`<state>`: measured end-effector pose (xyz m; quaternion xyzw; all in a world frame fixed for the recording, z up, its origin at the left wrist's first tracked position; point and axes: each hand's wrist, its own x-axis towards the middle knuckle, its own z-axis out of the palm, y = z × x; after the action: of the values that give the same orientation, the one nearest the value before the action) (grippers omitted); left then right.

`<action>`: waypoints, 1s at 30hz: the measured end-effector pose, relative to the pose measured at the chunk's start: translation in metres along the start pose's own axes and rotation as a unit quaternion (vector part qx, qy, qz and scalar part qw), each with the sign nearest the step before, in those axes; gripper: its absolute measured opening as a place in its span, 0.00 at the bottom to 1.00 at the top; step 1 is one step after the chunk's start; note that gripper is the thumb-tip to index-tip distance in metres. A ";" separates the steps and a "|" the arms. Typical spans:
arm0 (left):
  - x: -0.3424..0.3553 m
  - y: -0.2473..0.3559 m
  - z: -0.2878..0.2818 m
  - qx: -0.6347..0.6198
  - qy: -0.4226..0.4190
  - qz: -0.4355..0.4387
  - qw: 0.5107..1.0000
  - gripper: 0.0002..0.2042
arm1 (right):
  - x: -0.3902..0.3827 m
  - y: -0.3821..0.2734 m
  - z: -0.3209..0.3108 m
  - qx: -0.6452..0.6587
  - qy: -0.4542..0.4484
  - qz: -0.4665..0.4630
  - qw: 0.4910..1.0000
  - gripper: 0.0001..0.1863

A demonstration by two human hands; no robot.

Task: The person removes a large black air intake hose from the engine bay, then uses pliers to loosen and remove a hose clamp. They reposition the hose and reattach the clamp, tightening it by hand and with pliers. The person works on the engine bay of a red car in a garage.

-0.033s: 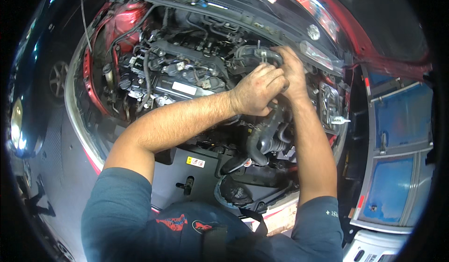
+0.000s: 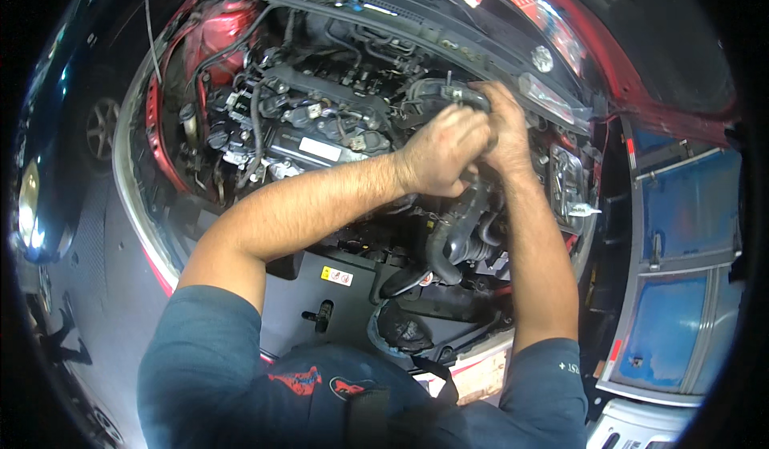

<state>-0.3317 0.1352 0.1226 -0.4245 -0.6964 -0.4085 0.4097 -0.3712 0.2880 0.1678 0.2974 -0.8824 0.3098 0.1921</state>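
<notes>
Both hands meet over the right part of an open car engine bay. My left hand [image 2: 443, 149] is closed in a fist, knuckles up, and what sits inside it is hidden. Pressed close beside it, my right hand [image 2: 509, 132] has its fingers curled at the end of a black hose [image 2: 440, 90]. The left fist covers most of that palm, so its grip cannot be made out. Just below the hands runs a thick black bent pipe [image 2: 458, 226]. To their left lies the engine [image 2: 320, 132], with connectors and a white label on top.
A metal tray [image 2: 565, 178] with a small white tube [image 2: 583, 209] rests at the right edge of the bay. A clear plastic packet [image 2: 546, 99] lies by the windshield. Blue-panelled cabinets [image 2: 681, 209] stand at right; a dark car [image 2: 68, 128] is at left.
My left fist has tilted slightly, its knuckles turning a little. The whole view has shifted marginally; my right hand stays in about the same place.
</notes>
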 end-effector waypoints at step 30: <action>-0.162 0.205 -0.107 -0.150 -0.233 0.113 0.954 0.13 | -0.212 -0.179 0.071 0.625 -0.344 0.588 0.382 0.18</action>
<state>-0.0690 0.0579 0.0550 -0.6401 -0.6511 -0.3488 0.2113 -0.1082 0.2140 0.0828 -0.1792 -0.3841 0.6803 -0.5979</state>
